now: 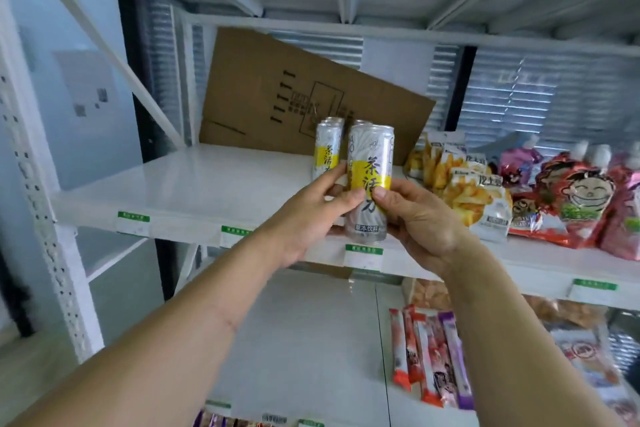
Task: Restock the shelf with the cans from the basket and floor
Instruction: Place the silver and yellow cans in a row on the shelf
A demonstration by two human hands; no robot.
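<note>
At the front edge of the shelf (194,184), both hands meet on one can (369,184), which stands upright with its base at about the lip, right above a price tag (363,255). The left hand (311,215) wraps the can's left side, thumb across the label, and the right hand (415,218) closes on its right side, thumb pressed to the yellow band; the fingers of both are closed on this can. Two hands on so slim and tall a thing suggests steadying and turning it, likely so the printed face looks outward and the base sits flat before release.

Behind it stand more cans (329,149) of the same kind, close together, so this one appears to be going in as the front of a row. A flattened carton (294,90) leans at the back, tilted. To the right, snack bags (467,191) lie just beside the cans, which leaves the bare left stretch of shelf as the room for further stock.

Neither basket nor floor is in view, so how many cans remain cannot be told.
</note>
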